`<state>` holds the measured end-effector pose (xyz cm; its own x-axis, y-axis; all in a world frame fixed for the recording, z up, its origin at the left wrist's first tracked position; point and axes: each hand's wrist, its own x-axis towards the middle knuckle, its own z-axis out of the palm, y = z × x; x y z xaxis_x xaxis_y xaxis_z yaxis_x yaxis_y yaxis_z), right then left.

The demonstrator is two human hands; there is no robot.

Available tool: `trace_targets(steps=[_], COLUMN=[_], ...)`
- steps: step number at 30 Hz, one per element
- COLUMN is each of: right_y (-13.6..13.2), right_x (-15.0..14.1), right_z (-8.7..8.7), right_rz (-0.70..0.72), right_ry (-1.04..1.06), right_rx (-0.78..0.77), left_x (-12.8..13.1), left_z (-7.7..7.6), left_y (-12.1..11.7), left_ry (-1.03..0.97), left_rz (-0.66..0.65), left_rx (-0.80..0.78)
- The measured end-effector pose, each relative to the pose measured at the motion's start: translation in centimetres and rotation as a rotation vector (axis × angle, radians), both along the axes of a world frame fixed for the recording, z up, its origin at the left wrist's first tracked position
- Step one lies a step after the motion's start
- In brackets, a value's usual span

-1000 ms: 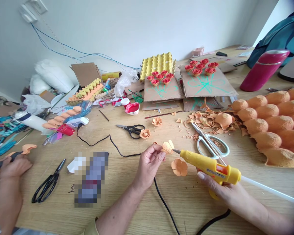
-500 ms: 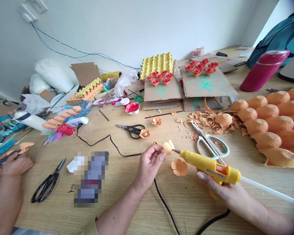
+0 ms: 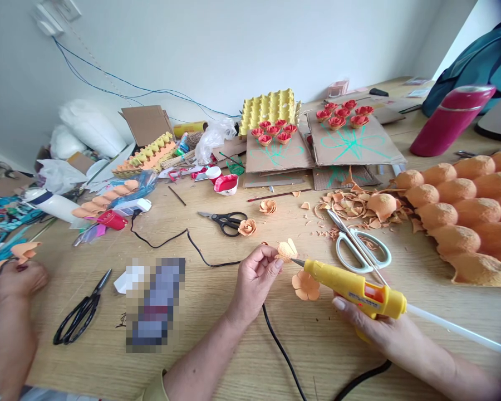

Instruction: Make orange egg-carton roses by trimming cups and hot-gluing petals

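Between thumb and fingers my left hand [image 3: 256, 281] pinches a small orange egg-carton flower cup [image 3: 286, 249]. My right hand [image 3: 369, 323] is wrapped round a yellow hot glue gun [image 3: 350, 284], whose metal nozzle meets the lower right side of the cup. A white glue stick [image 3: 455, 328] juts out of the gun's back end. Just below the nozzle lies a flat orange petal piece [image 3: 306, 285] on the table. Two finished orange paper flowers, one a rosette [image 3: 247, 227] and another rosette [image 3: 268, 207], sit beyond my left hand.
White-handled scissors [image 3: 361, 245] lie beside orange scraps [image 3: 346, 206], left of a large orange egg tray [image 3: 476, 211]. Black scissors [image 3: 223, 221] rest further back. Red flowers stand on cardboard [image 3: 275, 159]. At left, a co-worker's hand [image 3: 20, 278] holds orange carton. A black cord [image 3: 281, 351] crosses below.
The glue gun's nozzle has dropped slightly and shifted a little left along the cup. My left hand stays nearly still. The co-worker's hand and carton piece have moved left.
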<state>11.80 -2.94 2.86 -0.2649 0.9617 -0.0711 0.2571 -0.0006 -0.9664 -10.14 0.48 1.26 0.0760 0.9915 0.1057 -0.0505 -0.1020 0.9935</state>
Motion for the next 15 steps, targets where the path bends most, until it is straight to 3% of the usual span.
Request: trace_targets(steps=[15], right_y=[-0.01], right_x=[0.2], right_z=[-0.11], right_rz=[-0.035], right_ry=[-0.016], right_rx=[-0.027], left_x=[0.15], left_z=[0.22], left_y=[0.0], left_ry=[-0.006], left_rz=[0.014], left_rx=[-0.015])
